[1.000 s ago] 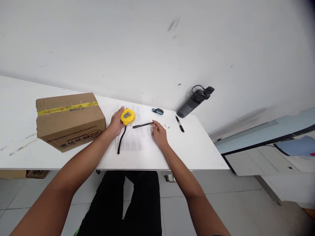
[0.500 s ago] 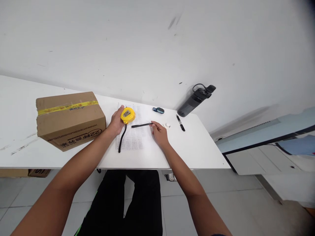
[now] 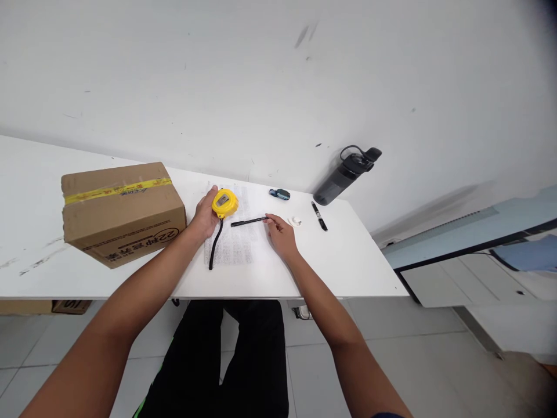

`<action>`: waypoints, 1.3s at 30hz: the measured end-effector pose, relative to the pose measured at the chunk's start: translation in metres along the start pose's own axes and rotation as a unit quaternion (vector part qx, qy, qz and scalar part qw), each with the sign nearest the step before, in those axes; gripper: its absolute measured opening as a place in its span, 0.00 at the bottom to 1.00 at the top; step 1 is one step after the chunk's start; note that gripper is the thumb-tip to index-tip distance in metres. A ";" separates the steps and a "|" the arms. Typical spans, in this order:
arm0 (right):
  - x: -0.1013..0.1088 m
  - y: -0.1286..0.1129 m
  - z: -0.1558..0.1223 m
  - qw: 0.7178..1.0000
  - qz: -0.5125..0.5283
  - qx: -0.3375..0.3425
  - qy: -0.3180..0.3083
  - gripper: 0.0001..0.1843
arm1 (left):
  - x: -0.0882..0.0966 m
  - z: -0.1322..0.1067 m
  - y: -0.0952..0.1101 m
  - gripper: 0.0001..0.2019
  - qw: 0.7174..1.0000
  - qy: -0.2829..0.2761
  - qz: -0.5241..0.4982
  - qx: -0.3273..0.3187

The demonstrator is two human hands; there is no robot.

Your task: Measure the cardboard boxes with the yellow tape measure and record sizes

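Note:
My left hand [image 3: 205, 213] grips a yellow tape measure [image 3: 226, 203] from its left side, with the black wrist strap [image 3: 216, 244] hanging down toward me. In the fingertips of my right hand [image 3: 281, 235] is the end of a slim black pen [image 3: 249, 222], which points left toward the strap. Under both lies a printed sheet of paper [image 3: 235, 252] covered in faint rows of text. Just right of my right hand rests a small white item [image 3: 296, 221], too small to name for certain.
A taped cardboard box [image 3: 126, 215] stands left of my left forearm. Toward the wall are a small dark blue object [image 3: 279, 194], a black marker [image 3: 319, 216] and a tilted-looking dark water bottle [image 3: 342, 180]. The white table [image 3: 348, 273] ends at its right edge.
Almost nothing differs. The view has shifted very slightly; both hands keep their hold on the tape measure and the pen.

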State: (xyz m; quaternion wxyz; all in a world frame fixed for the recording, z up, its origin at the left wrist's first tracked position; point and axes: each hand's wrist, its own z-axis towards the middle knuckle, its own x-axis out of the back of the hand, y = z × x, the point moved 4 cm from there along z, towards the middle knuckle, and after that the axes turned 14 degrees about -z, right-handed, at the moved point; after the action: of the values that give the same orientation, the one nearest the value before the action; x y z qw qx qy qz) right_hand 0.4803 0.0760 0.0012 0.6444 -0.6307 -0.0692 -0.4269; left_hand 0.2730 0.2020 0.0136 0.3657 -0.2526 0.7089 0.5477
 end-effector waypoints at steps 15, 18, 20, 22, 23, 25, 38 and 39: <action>-0.026 -0.052 -0.048 0.855 -0.238 0.436 -0.150 0.30 | 0.003 0.004 -0.004 0.22 0.999 -0.034 0.005 0.035; -0.027 -0.051 -0.048 0.854 -0.236 0.443 -0.138 0.29 | 0.004 0.005 -0.003 0.22 0.999 -0.017 -0.005 0.035; -0.025 -0.051 -0.045 0.860 -0.234 0.436 -0.124 0.27 | 0.005 0.007 -0.004 0.21 0.999 -0.008 -0.013 0.036; -0.023 -0.051 -0.044 0.866 -0.234 0.427 -0.114 0.27 | 0.006 0.008 -0.004 0.20 0.999 -0.007 -0.018 0.037; -0.023 -0.051 -0.043 0.867 -0.237 0.423 -0.114 0.28 | 0.005 0.008 -0.004 0.20 0.999 -0.008 -0.018 0.038; -0.023 -0.051 -0.043 0.867 -0.248 0.415 -0.121 0.30 | 0.005 0.008 -0.004 0.20 0.999 -0.010 -0.015 0.037; -0.032 -0.042 -0.041 0.862 -0.278 0.356 -0.229 0.45 | 0.001 0.008 -0.009 0.25 0.999 -0.016 0.023 0.040; -0.031 -0.042 -0.041 0.860 -0.283 0.355 -0.233 0.46 | 0.001 0.009 -0.009 0.25 0.999 -0.018 0.023 0.043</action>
State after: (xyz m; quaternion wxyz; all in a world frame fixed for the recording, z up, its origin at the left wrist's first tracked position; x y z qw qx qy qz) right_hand 0.4156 0.0619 0.0052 0.6413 -0.3939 -0.5392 -0.3780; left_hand 0.2816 0.2079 0.0063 0.3761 -0.2104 0.7310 0.5291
